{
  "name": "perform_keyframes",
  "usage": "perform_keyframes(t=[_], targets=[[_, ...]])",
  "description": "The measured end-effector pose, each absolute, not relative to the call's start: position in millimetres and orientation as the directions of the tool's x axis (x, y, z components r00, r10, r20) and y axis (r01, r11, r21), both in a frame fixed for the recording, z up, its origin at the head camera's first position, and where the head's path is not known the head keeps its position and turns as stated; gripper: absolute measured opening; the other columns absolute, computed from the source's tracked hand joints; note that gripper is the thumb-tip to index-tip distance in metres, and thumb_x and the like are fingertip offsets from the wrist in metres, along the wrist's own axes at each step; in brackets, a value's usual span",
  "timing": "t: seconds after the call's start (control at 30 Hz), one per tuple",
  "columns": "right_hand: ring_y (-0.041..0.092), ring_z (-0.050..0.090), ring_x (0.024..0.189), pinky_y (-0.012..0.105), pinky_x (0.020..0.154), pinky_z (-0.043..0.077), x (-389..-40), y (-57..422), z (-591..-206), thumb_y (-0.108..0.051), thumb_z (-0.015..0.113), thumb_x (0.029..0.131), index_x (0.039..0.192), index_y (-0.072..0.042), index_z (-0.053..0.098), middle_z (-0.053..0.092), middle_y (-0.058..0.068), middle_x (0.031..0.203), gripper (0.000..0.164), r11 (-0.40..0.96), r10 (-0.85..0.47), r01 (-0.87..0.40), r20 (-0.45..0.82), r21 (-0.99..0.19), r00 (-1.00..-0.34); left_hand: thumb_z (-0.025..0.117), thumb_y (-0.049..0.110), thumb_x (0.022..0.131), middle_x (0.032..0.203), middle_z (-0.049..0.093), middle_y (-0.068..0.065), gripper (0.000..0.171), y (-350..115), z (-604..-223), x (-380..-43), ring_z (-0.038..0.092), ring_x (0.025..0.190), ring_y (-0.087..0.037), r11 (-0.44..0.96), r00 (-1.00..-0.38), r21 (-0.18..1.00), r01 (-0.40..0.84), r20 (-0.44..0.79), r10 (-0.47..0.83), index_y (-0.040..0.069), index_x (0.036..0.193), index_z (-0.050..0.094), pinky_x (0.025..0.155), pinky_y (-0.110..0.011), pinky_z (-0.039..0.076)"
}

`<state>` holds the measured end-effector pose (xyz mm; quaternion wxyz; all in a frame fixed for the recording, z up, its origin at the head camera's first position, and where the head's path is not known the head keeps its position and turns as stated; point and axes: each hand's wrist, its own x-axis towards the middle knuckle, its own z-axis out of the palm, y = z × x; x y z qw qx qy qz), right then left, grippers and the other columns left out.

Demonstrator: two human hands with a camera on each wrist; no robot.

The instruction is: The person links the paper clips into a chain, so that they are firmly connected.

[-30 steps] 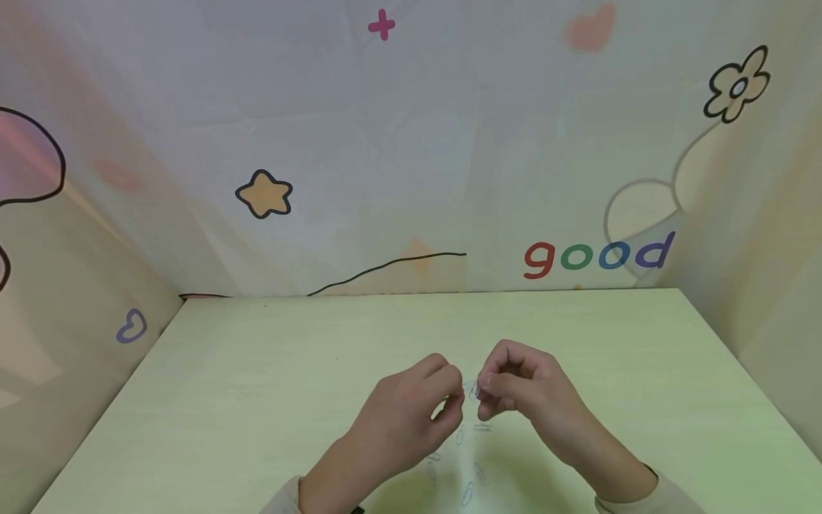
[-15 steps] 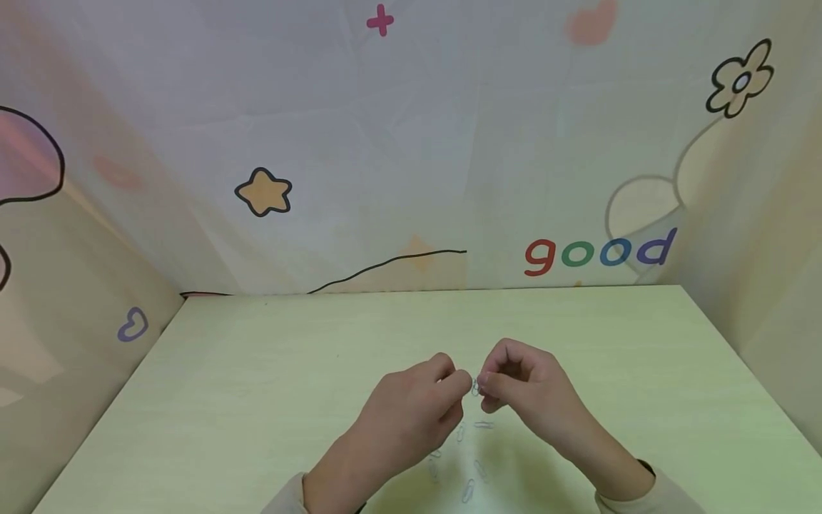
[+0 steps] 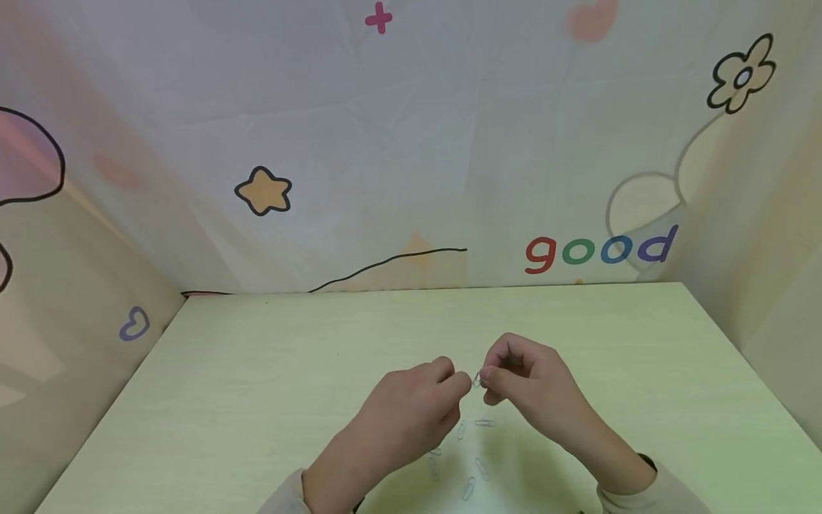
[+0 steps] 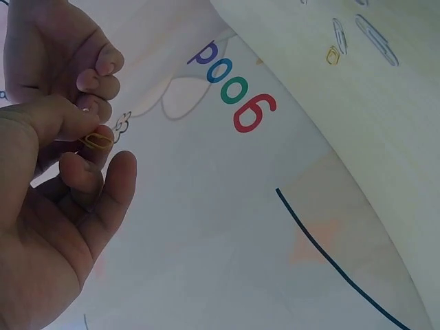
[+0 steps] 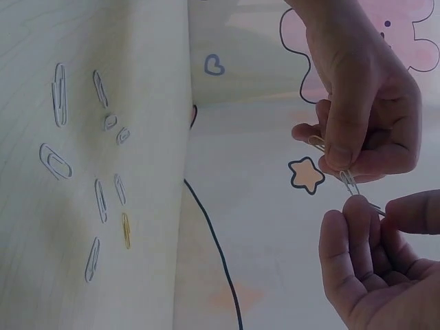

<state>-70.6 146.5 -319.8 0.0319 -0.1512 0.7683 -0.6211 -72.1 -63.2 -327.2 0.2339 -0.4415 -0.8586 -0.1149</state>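
My left hand [image 3: 411,403] pinches a gold paper clip [image 4: 98,140] between thumb and fingers, above the table. Close by on its right, my right hand [image 3: 536,375] holds a silver paper clip [image 5: 348,181] between its thumb and fingertips. In the right wrist view the silver clip spans the small gap between the two hands, its upper end right at the left thumb tip. The gold clip's loop [image 5: 316,142] sticks out behind that thumb. Fingers hide much of both clips, and I cannot tell whether they are linked.
Several silver paper clips [image 5: 60,95] lie scattered on the pale table [image 3: 257,400] below and in front of the hands, with a gold clip [image 5: 126,230] among them. A printed cloth backdrop [image 3: 359,143] rises behind the table and along its sides.
My left hand has shifted slightly right, so the fingertips of both hands are closer together. My right hand has risen a little. The clips on the table stay put.
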Motion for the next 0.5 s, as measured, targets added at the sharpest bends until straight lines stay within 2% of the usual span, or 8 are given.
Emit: perform_keyframes(t=[0.23, 0.37, 0.5], targets=[[0.031, 0.068, 0.072, 0.038, 0.074, 0.059, -70.5, 147.5, -317.2, -0.003, 0.062, 0.095, 0.09, 0.001, 0.059, 0.063, 0.017, 0.088, 0.007, 0.146, -0.283, -0.2, 0.153, -0.969, -0.947, 0.073, 0.001, 0.082, 0.072, 0.044, 0.006, 0.025, -64.6, -329.0, -72.6, 0.031, 0.055, -0.004, 0.567, -0.506, 0.067, 0.821, 0.543, 0.67, 0.013, 0.079, 0.051, 0.046, -0.012, 0.023], [0.03, 0.068, 0.072, 0.038, 0.074, 0.059, -69.5, 147.5, -315.3, -0.004, 0.063, 0.096, 0.091, 0.001, 0.06, 0.064, 0.018, 0.088, 0.007, 0.143, -0.291, -0.211, 0.163, -0.967, -0.943, 0.076, 0.01, 0.088, 0.078, 0.053, 0.008, 0.021, -67.6, -326.9, -70.6, 0.039, 0.056, -0.002, 0.566, -0.567, 0.174, 0.806, 0.504, 0.651, 0.014, 0.083, 0.056, 0.049, -0.012, 0.031], [0.03, 0.068, 0.073, 0.038, 0.074, 0.058, -67.3, 147.6, -312.9, -0.006, 0.065, 0.095, 0.091, -0.001, 0.062, 0.064, 0.018, 0.088, 0.006, 0.148, -0.307, -0.234, 0.18, -0.961, -0.934, 0.075, 0.021, 0.093, 0.089, 0.061, 0.008, 0.014, -68.4, -325.1, -69.4, 0.051, 0.066, -0.002, 0.573, -0.647, 0.308, 0.759, 0.445, 0.619, 0.015, 0.092, 0.063, 0.057, -0.014, 0.04]])
